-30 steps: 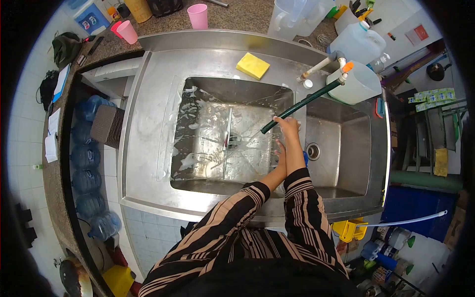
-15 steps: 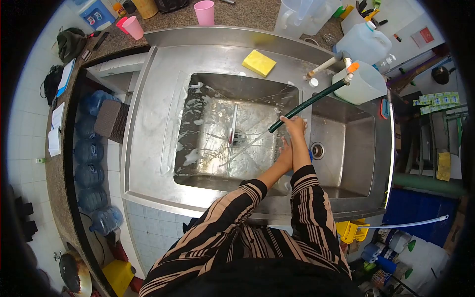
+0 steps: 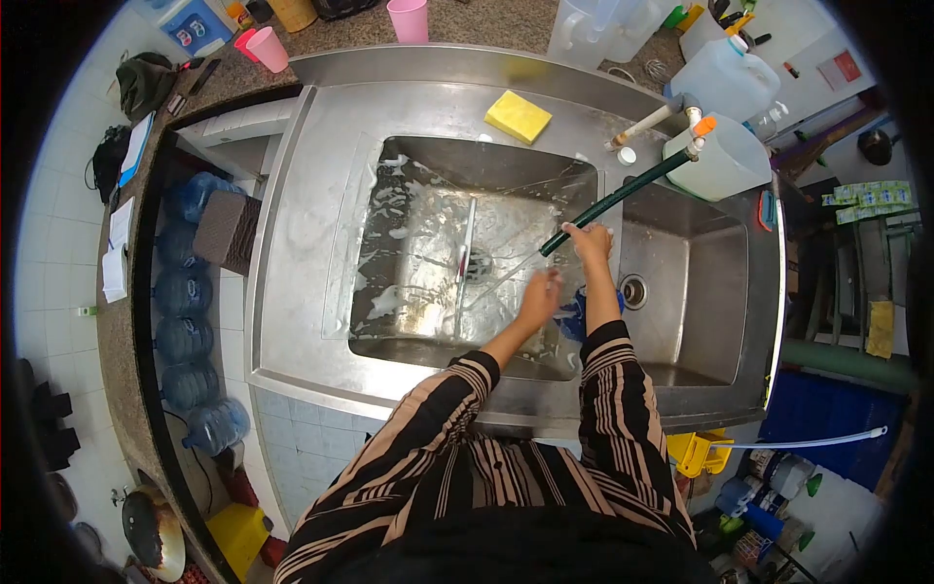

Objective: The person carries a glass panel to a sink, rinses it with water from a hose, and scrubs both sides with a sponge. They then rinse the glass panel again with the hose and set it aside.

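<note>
My right hand (image 3: 591, 242) is closed round the lower part of a dark green hose (image 3: 623, 197), whose upper end sits on the tap with the orange handle. Water runs from the hose into the large sink basin (image 3: 409, 234). My left hand (image 3: 538, 297) is over that basin, blurred, and its finger pose is unclear. A blue item (image 3: 575, 313) lies at the basin's right side beside my right wrist, partly hidden. Over the drain lies a thin white and red utensil (image 3: 467, 243). Foam clings to the basin's left side.
A yellow sponge (image 3: 519, 117) rests on the steel behind the basin. The smaller basin (image 3: 700, 292) is on the right. A whitish container (image 3: 725, 161) stands behind the tap. Pink cups (image 3: 409, 21) and clear jugs (image 3: 576, 34) are on the back counter.
My left hand has moved left, away from my right hand, which still holds the hose. More of the blue item shows. The whole view has shifted slightly.
</note>
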The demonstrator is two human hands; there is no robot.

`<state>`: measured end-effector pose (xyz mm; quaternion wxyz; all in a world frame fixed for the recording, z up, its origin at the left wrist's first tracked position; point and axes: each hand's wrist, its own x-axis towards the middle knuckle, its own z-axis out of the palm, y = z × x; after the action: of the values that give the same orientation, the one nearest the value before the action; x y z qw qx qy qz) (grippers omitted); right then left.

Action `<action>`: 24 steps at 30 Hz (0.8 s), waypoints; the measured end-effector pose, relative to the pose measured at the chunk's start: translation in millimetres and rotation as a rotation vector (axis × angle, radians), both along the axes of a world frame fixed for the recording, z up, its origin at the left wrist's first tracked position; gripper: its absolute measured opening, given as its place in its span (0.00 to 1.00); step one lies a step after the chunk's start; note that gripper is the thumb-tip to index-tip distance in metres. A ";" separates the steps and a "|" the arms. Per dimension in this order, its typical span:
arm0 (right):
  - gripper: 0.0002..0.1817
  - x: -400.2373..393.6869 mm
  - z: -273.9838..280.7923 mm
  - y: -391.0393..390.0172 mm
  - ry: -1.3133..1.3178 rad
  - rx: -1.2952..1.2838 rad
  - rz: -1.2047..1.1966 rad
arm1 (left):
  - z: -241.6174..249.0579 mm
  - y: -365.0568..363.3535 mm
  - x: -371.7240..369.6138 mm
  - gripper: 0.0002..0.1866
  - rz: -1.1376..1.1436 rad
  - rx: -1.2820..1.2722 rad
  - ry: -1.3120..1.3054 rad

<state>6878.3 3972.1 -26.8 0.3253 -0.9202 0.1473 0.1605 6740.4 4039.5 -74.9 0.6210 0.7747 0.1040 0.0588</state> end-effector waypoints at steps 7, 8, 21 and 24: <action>0.27 -17.5 23.0 7.8 -0.128 -0.131 -0.008 | -24.4 38.5 29.6 0.12 0.487 -0.874 0.480; 0.27 -19.0 20.7 7.9 -0.125 -0.131 -0.011 | -21.3 41.8 32.8 0.12 0.486 -0.872 0.484; 0.23 -38.6 5.2 8.7 -0.299 -0.113 0.008 | 19.2 37.2 60.3 0.18 0.206 -0.783 0.445; 0.17 -69.7 23.3 19.0 -0.677 -0.078 -0.033 | 24.6 45.1 59.8 0.15 0.171 -0.688 0.485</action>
<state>6808.6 3991.1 -3.5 0.3226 -0.9305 0.0520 -0.1653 6800.2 4084.7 -50.3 0.7936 0.5024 0.3245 -0.1117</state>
